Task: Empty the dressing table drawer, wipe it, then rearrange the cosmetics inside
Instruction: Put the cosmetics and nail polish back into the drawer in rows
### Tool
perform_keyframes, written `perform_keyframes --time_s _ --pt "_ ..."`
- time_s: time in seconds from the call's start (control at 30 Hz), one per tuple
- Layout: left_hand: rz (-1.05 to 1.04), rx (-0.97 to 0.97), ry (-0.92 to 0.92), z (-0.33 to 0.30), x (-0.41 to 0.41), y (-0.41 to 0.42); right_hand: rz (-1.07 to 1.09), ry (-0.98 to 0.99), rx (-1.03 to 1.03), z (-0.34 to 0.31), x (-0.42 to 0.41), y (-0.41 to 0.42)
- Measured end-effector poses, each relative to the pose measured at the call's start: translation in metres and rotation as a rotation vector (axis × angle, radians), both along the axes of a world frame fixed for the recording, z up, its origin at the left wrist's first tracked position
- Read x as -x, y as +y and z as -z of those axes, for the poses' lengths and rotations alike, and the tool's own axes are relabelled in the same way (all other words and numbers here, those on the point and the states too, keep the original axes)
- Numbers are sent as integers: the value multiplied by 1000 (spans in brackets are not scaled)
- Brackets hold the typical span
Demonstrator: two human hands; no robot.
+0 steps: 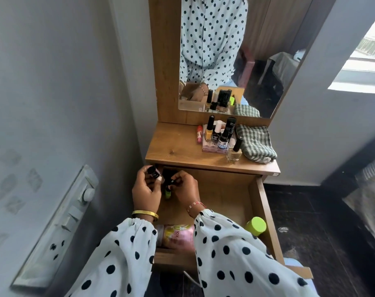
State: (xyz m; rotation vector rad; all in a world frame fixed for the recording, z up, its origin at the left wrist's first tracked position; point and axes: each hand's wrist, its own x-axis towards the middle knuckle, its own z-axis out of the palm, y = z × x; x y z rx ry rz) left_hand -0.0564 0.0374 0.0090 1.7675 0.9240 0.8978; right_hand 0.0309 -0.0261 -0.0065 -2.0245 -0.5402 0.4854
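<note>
Polka-dot sleeves (235, 254) fill the near edge of my view, and beyond them the drawer (265, 211) stands pulled out toward me, its wooden floor mostly bare. Above it, farther off, the surface (171, 144) of the dressing table carries a folded checked cloth (255, 142) on the right and, just left of it, a clear tray (214, 147) crowded with upright nail-polish bottles, one pale bottle (233, 152) standing outside it at the near right. Inside the drawer a pink container (175, 234) lies on its side at the near left, partly under my sleeves, and a green-capped jar (256, 226) sits in the near right corner. My left hand (146, 194) is closed around a small black-capped bottle (154, 171) at the far left of the drawer; my right hand (185, 189), close beside it, pinches another small dark item (169, 181), with something lime-green (167, 192) showing between the two hands. I judge the emptying well along, yet whether the wipe has happened I cannot tell; a few things remain inside, and the orderly arranging looks unfinished.
</note>
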Motion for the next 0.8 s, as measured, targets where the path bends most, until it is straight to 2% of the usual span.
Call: perform_keyframes --time_s 0.4,0.57,0.67,0.8 --pt "70 -53 18 3 5 0 -72 -39 27 -5 9 4" --pt "110 -97 46 9 7 3 42 -37 -82 -19 4 -3" --pt "153 -142 69 10 8 -1 -49 0 -170 -35 6 -6" --pt "214 -167 89 8 9 -5 -189 -39 -184 -51 7 -12"
